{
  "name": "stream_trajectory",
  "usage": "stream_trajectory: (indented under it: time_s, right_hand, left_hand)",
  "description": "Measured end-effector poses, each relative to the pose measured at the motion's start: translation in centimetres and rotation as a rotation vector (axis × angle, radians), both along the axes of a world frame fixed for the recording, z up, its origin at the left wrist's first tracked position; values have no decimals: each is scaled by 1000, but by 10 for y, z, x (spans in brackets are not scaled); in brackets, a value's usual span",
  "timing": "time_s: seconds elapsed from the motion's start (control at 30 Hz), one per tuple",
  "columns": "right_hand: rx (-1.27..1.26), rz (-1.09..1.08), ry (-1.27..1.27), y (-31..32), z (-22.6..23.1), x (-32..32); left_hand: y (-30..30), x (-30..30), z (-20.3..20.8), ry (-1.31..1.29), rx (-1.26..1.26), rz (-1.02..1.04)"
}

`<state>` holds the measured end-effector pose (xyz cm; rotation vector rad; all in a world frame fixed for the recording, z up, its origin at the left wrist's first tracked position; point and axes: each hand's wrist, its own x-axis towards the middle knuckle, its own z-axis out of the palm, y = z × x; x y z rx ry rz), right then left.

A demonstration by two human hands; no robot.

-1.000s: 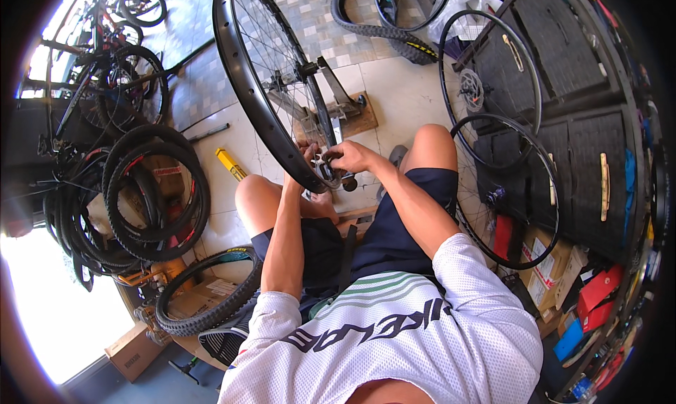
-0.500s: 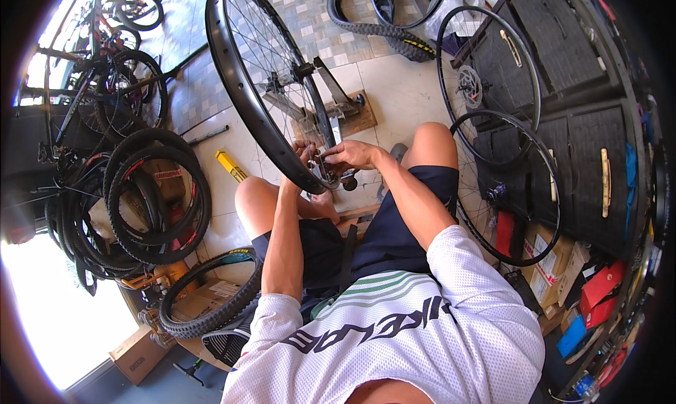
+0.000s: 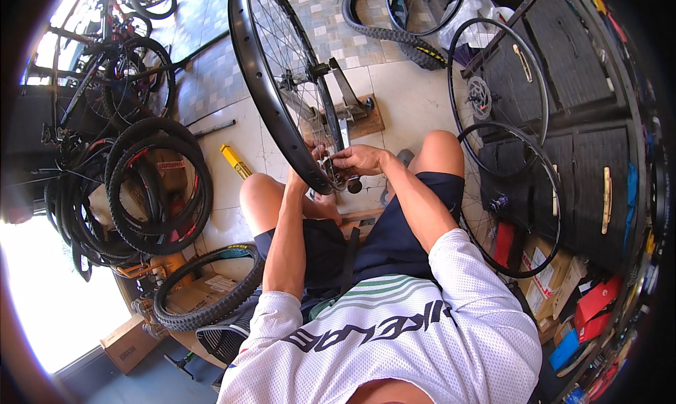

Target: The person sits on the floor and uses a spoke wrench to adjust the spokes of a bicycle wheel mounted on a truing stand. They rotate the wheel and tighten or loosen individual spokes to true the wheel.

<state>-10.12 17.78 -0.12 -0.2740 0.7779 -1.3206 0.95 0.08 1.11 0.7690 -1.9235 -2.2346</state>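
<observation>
A bicycle wheel with a wide black rim and thin spokes stands upright in a metal truing stand, which is fixed to a wooden board. Both of my hands are at the near, lower end of the wheel. My left hand reaches in behind the rim among the spokes; its visible fingers are closed, and the rim hides much of it. On the other side, my right hand pinches thumb and fingers together by the spokes and the stand's lower metal parts. What sits between the fingertips is too small to name.
Several tyres hang at the left, with bicycles beyond. A yellow box lies near my left knee. Two wheels lean against dark cabinets on the right. A knobby tyre rests at lower left.
The whole view has shifted slightly, so the wheel and stand appear a little farther right. Both hands stay at the same part of the wheel, with only slight finger movement.
</observation>
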Motion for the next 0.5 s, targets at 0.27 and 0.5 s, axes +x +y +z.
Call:
stream_trajectory:
  time_s: [0.27, 0.5]
  right_hand:
    - [78, -49, 203, -4, 2, 6]
    - [225, -213, 736, -13, 10, 18]
  left_hand:
    - [1, -3, -3, 41, 19, 12]
    - [0, -3, -13, -6, -55, 15]
